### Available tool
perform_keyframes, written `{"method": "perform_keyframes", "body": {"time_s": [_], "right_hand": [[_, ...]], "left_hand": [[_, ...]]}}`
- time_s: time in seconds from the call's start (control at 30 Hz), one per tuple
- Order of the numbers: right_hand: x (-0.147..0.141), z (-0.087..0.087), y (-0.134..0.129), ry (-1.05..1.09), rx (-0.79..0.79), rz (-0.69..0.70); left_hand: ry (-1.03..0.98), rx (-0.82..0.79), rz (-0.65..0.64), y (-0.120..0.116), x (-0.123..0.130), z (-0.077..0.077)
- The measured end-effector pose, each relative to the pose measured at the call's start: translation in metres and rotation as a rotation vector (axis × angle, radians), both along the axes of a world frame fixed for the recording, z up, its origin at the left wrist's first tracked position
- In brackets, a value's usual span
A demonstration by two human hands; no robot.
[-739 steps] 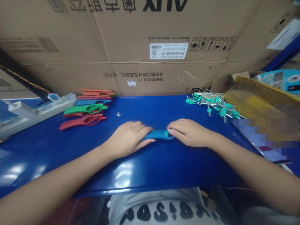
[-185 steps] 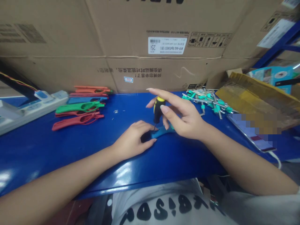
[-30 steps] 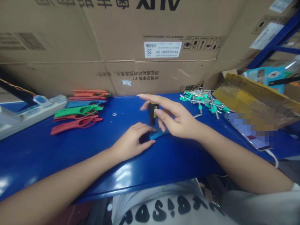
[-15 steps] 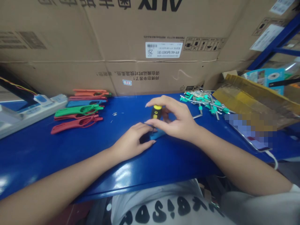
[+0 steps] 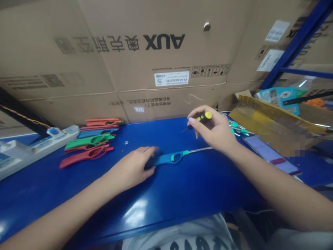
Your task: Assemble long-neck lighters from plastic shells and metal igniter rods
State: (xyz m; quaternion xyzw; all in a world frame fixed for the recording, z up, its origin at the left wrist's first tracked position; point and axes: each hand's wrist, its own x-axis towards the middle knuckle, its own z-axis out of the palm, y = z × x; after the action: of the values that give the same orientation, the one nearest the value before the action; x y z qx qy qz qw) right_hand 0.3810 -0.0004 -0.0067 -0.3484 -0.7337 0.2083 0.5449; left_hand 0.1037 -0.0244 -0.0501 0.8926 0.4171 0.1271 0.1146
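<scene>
Blue and slim, the handle (image 5: 163, 159) lies across the middle of the glossy table (image 5: 182, 198), its metal rod (image 5: 201, 150) pointing toward the right wrist. The left hand (image 5: 131, 168) pinches its left end between thumb and fingers. In the right hand (image 5: 217, 133), curled fingers and thumb pinch a black-and-yellow screwdriver (image 5: 203, 118) above the table; its thin shaft is blurred, but it seems to be clear of the handle. Coloured handles (image 5: 87, 141) lie close together at left beside a white power strip (image 5: 44, 147), while metal rods with green fittings (image 5: 243, 132) lie beyond the right hand, near a phone (image 5: 269, 153).
</scene>
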Motion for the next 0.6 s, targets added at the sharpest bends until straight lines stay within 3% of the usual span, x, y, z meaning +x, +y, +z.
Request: {"method": "perform_keyframes", "body": {"time_s": [0.07,0.13,0.27,0.47,0.6], "right_hand": [[0.026,-0.005,0.011,-0.128,-0.008,-0.157],[0.048,-0.012,0.021,-0.215,-0.082,-0.225],[0.075,-0.024,0.031,-0.293,-0.276,-0.136],[0.085,-0.039,0.041,-0.568,-0.080,-0.156],[0.090,-0.057,0.053,-0.668,-0.029,-0.213]], "left_hand": [[0.044,0.015,-0.001,0.005,-0.001,0.002],[0.118,0.023,-0.029,0.013,0.000,0.004],[0.266,0.034,-0.034,0.046,0.006,0.011],[0.310,0.022,-0.016,0.110,0.009,0.023],[0.325,0.032,0.009,0.137,0.005,0.025]]}}
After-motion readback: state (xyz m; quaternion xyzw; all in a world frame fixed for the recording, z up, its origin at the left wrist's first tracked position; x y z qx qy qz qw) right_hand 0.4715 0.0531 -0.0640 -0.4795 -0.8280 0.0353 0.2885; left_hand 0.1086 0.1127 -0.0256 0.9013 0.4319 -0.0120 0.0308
